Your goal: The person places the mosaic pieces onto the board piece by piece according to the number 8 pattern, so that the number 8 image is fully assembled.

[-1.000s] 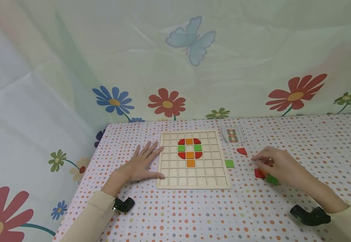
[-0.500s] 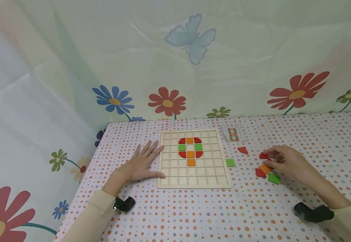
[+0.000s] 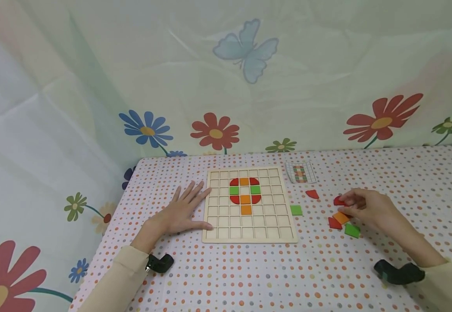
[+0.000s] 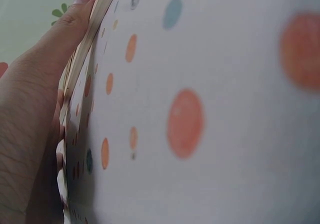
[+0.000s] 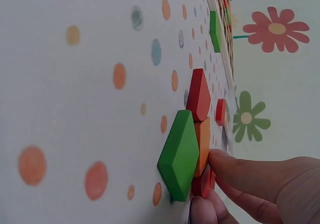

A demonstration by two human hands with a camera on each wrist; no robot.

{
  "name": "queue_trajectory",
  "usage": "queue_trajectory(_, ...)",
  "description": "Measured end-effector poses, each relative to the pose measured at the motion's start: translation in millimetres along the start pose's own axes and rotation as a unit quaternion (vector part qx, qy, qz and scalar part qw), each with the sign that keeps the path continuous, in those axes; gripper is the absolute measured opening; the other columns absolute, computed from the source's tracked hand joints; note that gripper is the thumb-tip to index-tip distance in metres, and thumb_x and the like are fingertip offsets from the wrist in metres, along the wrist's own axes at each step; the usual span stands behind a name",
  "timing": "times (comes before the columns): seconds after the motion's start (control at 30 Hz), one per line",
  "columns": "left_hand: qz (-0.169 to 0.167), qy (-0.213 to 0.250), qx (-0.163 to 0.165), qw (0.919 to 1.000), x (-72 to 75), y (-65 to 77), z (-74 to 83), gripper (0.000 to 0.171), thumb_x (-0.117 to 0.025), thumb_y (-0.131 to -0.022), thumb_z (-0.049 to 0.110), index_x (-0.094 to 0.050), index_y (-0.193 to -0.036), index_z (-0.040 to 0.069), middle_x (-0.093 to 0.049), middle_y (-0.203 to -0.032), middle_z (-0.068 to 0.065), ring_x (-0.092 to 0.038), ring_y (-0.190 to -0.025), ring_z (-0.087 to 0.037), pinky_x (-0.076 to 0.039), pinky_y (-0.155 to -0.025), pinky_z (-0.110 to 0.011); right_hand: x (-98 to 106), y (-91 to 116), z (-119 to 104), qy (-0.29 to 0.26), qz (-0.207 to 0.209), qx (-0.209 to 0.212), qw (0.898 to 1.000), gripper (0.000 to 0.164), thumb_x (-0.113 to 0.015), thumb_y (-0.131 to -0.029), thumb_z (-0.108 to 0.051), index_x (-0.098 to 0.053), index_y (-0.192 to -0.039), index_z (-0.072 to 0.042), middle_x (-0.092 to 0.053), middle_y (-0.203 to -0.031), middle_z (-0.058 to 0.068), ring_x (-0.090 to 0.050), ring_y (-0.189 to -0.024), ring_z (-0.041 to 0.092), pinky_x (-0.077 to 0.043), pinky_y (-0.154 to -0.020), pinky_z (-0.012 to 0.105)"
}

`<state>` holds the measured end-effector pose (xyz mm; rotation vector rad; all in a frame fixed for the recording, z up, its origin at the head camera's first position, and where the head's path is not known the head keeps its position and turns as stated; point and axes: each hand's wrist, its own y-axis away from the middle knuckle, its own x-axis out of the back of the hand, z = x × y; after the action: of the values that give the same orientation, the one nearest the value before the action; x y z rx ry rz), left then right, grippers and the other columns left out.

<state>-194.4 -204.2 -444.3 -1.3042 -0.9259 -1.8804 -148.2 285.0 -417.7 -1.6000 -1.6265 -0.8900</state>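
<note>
My left hand (image 3: 180,215) lies flat, fingers spread, at the left edge of a wooden grid board (image 3: 262,221). In the left wrist view its thumb (image 4: 67,29) rests on the board's edge. Red, orange and green tiles form a ring with a stem in the board's cells. My right hand (image 3: 370,210) has curled fingers at a small cluster of loose tiles. Thumb and finger pinch a rounded red tile (image 5: 201,185), partly hidden by them. Beside it lie an orange tile (image 3: 341,217), another red tile (image 3: 335,223) and a green tile (image 3: 352,230).
A small pattern card (image 3: 300,173) lies beyond the board's right edge. A loose green square (image 3: 296,210) sits against that edge, and a red rounded piece (image 3: 312,194) lies near the card. A flowered cloth backdrop (image 3: 319,108) rises behind the dotted tablecloth (image 3: 265,277).
My right hand has shifted slightly right and drawn back from over the tiles, uncovering the orange tile and a red one. My left hand stays in place on the board's edge.
</note>
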Motion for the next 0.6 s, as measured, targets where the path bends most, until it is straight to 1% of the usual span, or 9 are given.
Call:
queue_trajectory(0.2, -0.004, -0.002, -0.001, 1.0, 0.7, 0.2, 1.3, 0.108, -0.059, -0.089, 0.079, -0.009, -0.17, 0.028, 0.0, -0.177, -0.003, 0.007, -0.162, -0.03, 0.006, -0.127, -0.059, 1.1, 2.5, -1.6, -0.01, -0.007, -0.015, 1.0, 0.029, -0.081, -0.088, -0.002, -0.065, -0.108, 0.012, -0.066, -0.088, 0.019, -0.063, -0.078, 0.031, -0.05, -0.057, 0.025)
queue_trajectory(0.33, -0.004, -0.003, 0.001, 1.0, -0.1, -0.2, 0.4, 0.108, -0.058, -0.089, 0.079, -0.008, -0.17, 0.029, 0.001, -0.177, -0.003, 0.008, -0.162, -0.029, 0.006, -0.127, -0.059, 4.2, 0.0, -3.5, -0.012, -0.021, -0.028, 0.999, 0.032, -0.08, -0.089, -0.003, -0.064, -0.109, 0.014, -0.066, -0.089, 0.022, -0.062, -0.08, 0.033, -0.052, -0.059, 0.029)
queue_trajectory(0.47, -0.005, -0.004, 0.002, 1.0, -0.6, -0.6, 0.0, 0.109, -0.058, -0.089, 0.081, -0.008, -0.17, 0.03, 0.002, -0.177, -0.001, 0.009, -0.162, -0.028, 0.007, -0.127, -0.058, 5.3, -1.9, -4.1, -0.011, -0.029, -0.03, 0.999, 0.034, -0.081, -0.088, -0.002, -0.063, -0.11, 0.016, -0.066, -0.09, 0.024, -0.063, -0.081, 0.036, -0.053, -0.062, 0.032)
queue_trajectory(0.6, -0.006, -0.002, 0.003, 1.0, -0.1, -0.8, -0.1, 0.109, -0.058, -0.089, 0.081, -0.007, -0.17, 0.029, 0.002, -0.177, -0.002, 0.009, -0.162, -0.028, 0.007, -0.127, -0.059, 4.5, 0.7, -3.1, -0.013, -0.018, -0.023, 0.999, 0.032, -0.082, -0.087, -0.002, -0.066, -0.109, 0.015, -0.069, -0.088, 0.021, -0.065, -0.081, 0.036, -0.052, -0.06, 0.029)
